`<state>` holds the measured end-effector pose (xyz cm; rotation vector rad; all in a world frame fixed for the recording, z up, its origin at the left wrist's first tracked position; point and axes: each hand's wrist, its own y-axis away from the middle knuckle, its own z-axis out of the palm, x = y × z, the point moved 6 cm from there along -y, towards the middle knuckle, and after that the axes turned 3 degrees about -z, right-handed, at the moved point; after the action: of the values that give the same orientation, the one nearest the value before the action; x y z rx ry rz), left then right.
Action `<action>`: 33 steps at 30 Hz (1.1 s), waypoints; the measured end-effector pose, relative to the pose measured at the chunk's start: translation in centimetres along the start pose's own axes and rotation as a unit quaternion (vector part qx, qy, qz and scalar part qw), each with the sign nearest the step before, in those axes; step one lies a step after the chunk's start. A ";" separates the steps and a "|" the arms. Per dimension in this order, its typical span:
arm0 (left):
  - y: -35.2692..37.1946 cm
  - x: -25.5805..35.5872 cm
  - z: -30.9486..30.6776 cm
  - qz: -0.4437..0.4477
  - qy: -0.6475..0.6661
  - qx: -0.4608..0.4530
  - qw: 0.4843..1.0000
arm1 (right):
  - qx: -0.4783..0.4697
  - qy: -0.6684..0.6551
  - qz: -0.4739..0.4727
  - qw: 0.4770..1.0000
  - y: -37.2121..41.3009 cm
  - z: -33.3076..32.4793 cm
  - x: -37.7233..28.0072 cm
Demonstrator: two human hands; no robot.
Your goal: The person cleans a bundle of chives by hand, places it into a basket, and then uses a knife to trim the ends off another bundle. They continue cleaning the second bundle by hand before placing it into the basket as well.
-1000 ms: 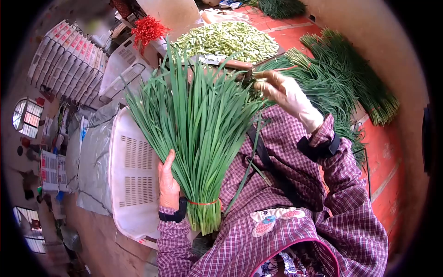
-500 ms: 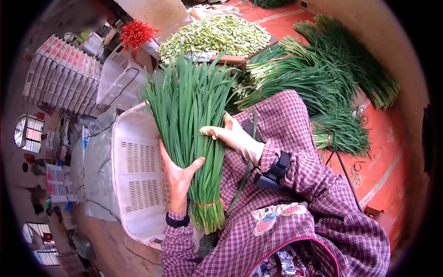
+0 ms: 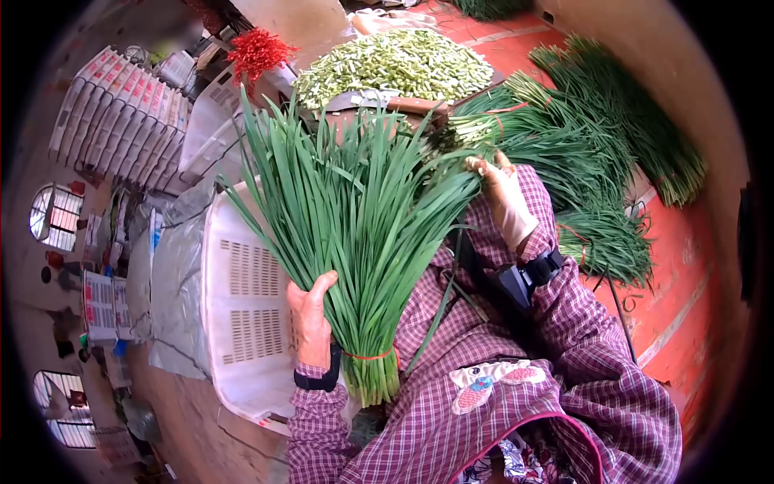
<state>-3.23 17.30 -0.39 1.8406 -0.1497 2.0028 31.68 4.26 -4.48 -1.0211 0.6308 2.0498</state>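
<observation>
- The held bundle of long, flat green leaves (image 3: 359,242) stands fanned out in front of the person, its pale stem ends nearest the body.
- Done on it, as far as shows: a thin red band (image 3: 369,356) cinches the stems, whose cut-looking ends sit roughly level.
- Left undone: the far leaf tips splay unevenly, and a loose green blade (image 3: 435,335) lies outside the band, against the purple plaid cloth garment (image 3: 484,351).
- The bare left hand (image 3: 310,319) clasps the bundle's left side above the band, thumb in front; its other fingers are mostly hidden.
- The right hand, in a thin, pale, wrinkled glove (image 3: 506,202), pinches leaf tips drawn out to the right.
- Right, banded dark-green bundles (image 3: 597,161) lie overlapped on the smooth red floor (image 3: 673,266), apparently finished.
- Far, short pale-green cut pieces (image 3: 403,64) form a mound; a knife with a brown handle (image 3: 411,105) lies at its near edge.
- Left, a rigid white plastic crate (image 3: 260,299) has rounded corners and rows of narrow slots.
</observation>
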 end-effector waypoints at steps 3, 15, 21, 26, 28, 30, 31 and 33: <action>0.0 0.0 -0.2 0.026 -0.033 0.004 0.999 | 0.042 0.088 -0.226 0.969 -2.3 0.2 -5.9; 0.7 0.7 0.8 0.032 -0.029 0.006 0.999 | -0.279 0.352 -0.250 0.857 2.3 18.8 -5.4; 0.7 0.9 1.1 0.019 -0.030 0.003 0.999 | -0.233 0.477 -0.327 0.781 1.2 20.2 -3.0; 0.5 0.9 1.0 0.033 -0.026 -0.002 0.999 | -0.089 0.420 -0.415 0.802 -1.1 17.5 -6.3; 0.4 0.5 0.7 0.027 -0.022 -0.001 0.999 | -0.058 0.464 -0.464 0.752 -1.8 16.1 -9.4; 0.4 0.6 1.0 0.022 -0.012 -0.007 1.000 | -0.141 0.475 -0.520 0.696 0.8 16.9 -11.2; 0.2 0.4 0.9 0.019 -0.018 -0.013 1.000 | -0.195 0.501 -0.514 0.668 2.8 17.4 -10.2; -0.2 -0.2 0.4 0.012 -0.014 -0.016 1.000 | -0.310 0.538 -0.512 0.593 6.1 17.2 -7.0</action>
<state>-2.76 17.34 -0.60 1.8573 -0.2118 1.9800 21.87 9.72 11.54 -2.3266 -0.2701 0.3713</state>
